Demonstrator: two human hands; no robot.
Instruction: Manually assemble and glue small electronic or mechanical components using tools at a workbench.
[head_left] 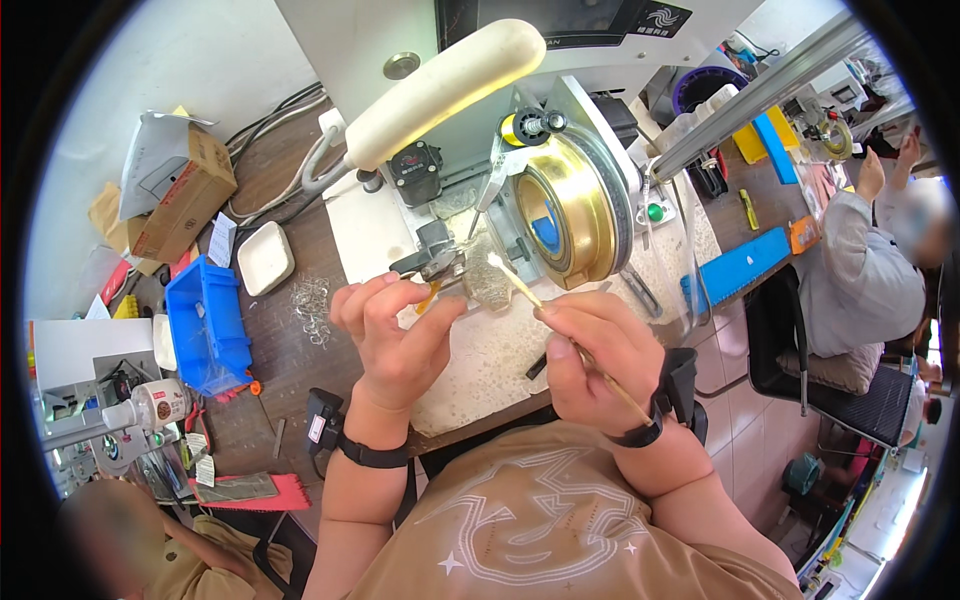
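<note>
R hand (605,365): pinching a thin pale stick (522,287) btwn thumb & fingers, approx. mid-length; back end sticking out twd the wrist.
Stick axis: running diag., from R wrist up-left & away from the body; white tip (494,260) leading.
Tip posn: hovering over or touching the grey clump (488,288), can't tell which; sitting btwn the dark metal fixture (437,258) on the left & the gold wheel (598,215) on the right.
L hand (392,335): curling its fingers by the near side of the fixture, thumb standing apart from index; can't tell if it's gripping anything.
Nearer hand: R for the stick, obv.; L for the fixture, which is lying just beyond its fingertips, left of the tip.
Bench: pale board (460,385) lying under both hands; wire bits (312,308) & blue bin (205,345) sitting off to the left.
</note>
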